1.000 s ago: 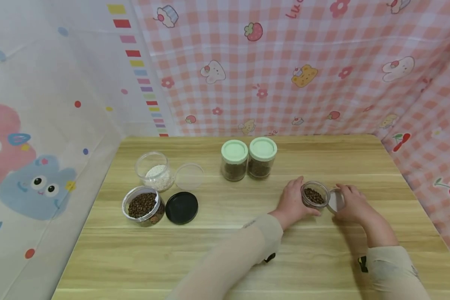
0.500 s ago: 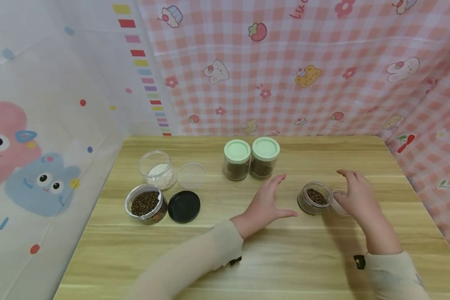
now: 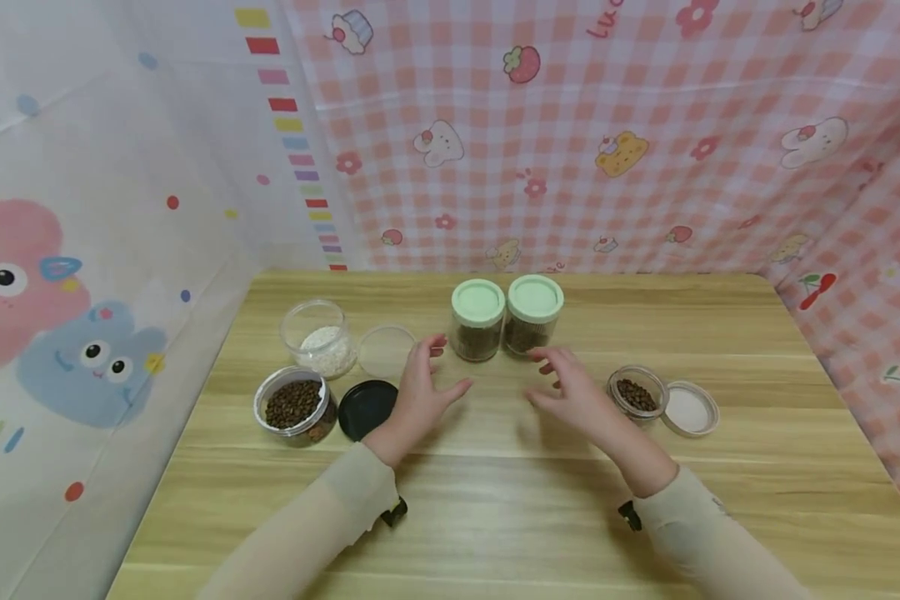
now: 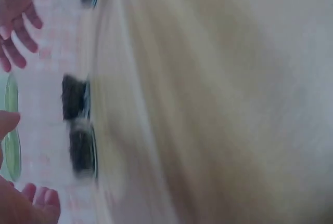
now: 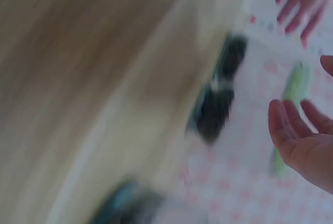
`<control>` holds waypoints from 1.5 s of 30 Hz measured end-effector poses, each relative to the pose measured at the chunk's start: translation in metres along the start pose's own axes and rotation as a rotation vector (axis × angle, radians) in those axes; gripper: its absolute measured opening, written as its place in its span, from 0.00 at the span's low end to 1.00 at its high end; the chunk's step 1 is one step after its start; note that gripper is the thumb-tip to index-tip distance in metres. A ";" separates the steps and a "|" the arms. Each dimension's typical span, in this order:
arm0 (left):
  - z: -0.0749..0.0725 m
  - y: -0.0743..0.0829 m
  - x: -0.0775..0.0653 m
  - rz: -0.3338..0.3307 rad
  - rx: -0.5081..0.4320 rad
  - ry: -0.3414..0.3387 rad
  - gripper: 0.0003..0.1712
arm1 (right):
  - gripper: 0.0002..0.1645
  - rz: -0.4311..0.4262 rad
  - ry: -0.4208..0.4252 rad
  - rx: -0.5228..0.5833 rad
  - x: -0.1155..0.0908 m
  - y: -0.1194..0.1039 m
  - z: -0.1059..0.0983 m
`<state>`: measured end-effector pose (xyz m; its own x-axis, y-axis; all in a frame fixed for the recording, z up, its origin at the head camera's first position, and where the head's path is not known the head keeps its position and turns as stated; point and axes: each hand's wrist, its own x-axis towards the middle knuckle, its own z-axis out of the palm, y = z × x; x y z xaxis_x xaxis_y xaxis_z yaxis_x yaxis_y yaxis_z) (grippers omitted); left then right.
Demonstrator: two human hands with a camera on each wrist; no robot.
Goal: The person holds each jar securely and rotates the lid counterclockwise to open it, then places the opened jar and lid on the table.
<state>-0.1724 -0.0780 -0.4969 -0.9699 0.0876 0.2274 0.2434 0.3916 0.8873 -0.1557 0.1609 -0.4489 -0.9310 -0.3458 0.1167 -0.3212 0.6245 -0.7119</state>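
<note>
Both my left hand [image 3: 417,402] and right hand [image 3: 576,400] have shifted left, fingers loosely spread. Two green-lidded jars [image 3: 477,323] stand close together near the table [image 3: 510,525]'s back edge; bumping one could topple its neighbour.

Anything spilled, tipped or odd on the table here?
Nothing stands out. Two clear cylindrical jars with round mint-green lids stand upright and closed; three open clear round containers also stand upright, round lids alongside. No spill shows on the wood-grain tabletop. The wrist views are blurred.
</note>
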 end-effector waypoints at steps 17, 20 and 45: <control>-0.005 -0.016 0.051 -0.140 0.034 -0.177 0.43 | 0.50 0.154 -0.077 0.130 0.045 -0.014 0.052; -0.008 -0.015 0.056 -0.147 0.022 -0.207 0.43 | 0.50 0.146 -0.067 0.142 0.047 -0.014 0.054; -0.023 -0.013 0.038 -0.092 0.126 -0.288 0.38 | 0.45 0.133 0.020 0.271 0.031 -0.013 0.047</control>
<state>-0.2122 -0.1007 -0.4902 -0.9555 0.2948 0.0095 0.1684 0.5191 0.8380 -0.1723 0.1097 -0.4687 -0.9660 -0.2577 0.0216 -0.1406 0.4530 -0.8803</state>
